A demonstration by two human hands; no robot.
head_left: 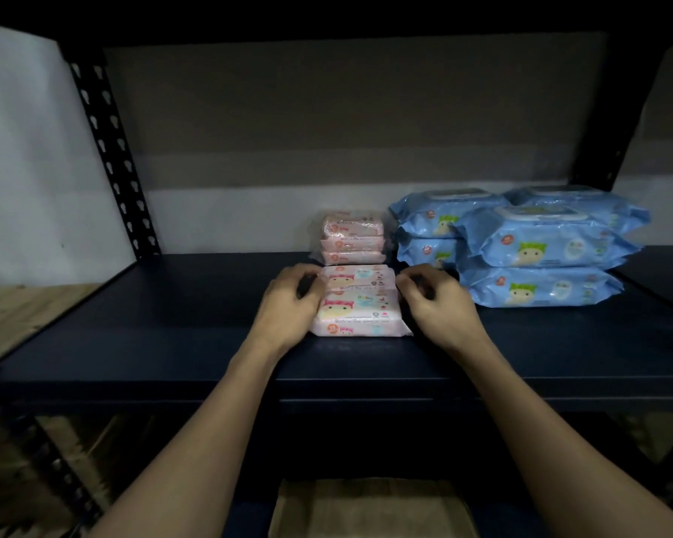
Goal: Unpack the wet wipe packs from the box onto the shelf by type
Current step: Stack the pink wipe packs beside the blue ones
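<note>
- fingers (307,283) of the left hand (288,304) curl around the left end of the front bundle of pink plastic-wrapped wet wipe packs (360,302), with the thumb side toward the pack's upper left corner.
- fingers (412,285) of the right hand (438,304) curl in the same way against the right end of that bundle, so both hands hold it between them.
- the front pink bundle lies on the dark blue metal shelf board (171,324), near the middle, with its printed cartoon faces turned up toward the camera; it seems to be several small packs bound in one clear wrap.
- just behind it, toward the wall, stands a second pink bundle of small stacked wipe packs (352,240), apart from the hands; whether the two bundles touch cannot be told.
- right of the pink ones sit the large light blue wet wipe packs with lidded tops (541,246), in two stacks of two: one stack at the front and one farther back and to the left, with another blue pack showing behind at the right.
- the right hand is just beside the lower front blue pack, but contact cannot be told.
- both bare forearms reach in from the lower edge of the view, over the shelf's front lip.
- a black perforated steel upright (109,157) rises at the left of the shelf, beside a pale grey wall (28,149).
- below the shelf edge, a brown cardboard surface (366,506) shows between the forearms; the lighting is dim and its contents cannot be made out.
</note>
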